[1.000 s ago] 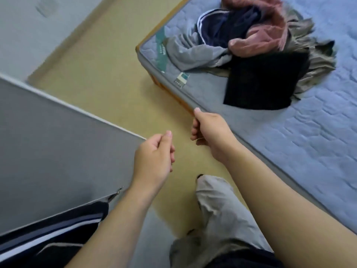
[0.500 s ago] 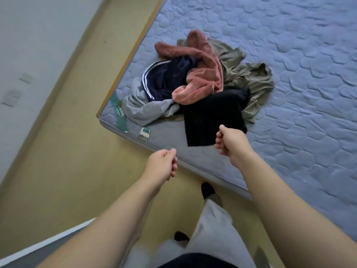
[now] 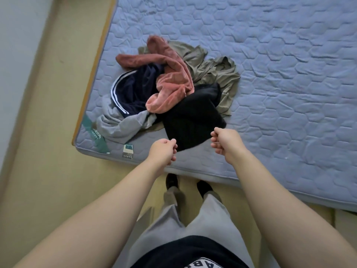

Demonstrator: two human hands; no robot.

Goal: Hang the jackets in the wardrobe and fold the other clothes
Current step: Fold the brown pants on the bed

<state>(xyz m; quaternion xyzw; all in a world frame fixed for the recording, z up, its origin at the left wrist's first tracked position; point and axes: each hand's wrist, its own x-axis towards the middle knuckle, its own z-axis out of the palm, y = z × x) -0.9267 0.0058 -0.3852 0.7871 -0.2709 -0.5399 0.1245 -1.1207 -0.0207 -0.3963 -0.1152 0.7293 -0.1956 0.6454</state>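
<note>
A heap of clothes lies on the near left corner of the bed: a black garment (image 3: 190, 120) in front, a pink fleece top (image 3: 170, 88), a navy jacket with white stripes (image 3: 133, 91), a grey garment (image 3: 119, 126) and an olive garment (image 3: 212, 72). My left hand (image 3: 163, 151) hovers over the mattress edge just left of the black garment, fingers curled, holding nothing. My right hand (image 3: 226, 143) hovers at the black garment's near right corner, also curled and empty. Neither hand touches the clothes.
The blue quilted mattress (image 3: 280, 93) fills the right and far side, with a wooden frame edge (image 3: 90, 80) on its left. Yellow floor (image 3: 48, 151) lies to the left. My feet (image 3: 172, 180) stand against the mattress's near edge.
The view has swung from the wardrobe door to the bed. I have stepped up to the mattress, and both empty hands now hover over the front of the clothes heap.
</note>
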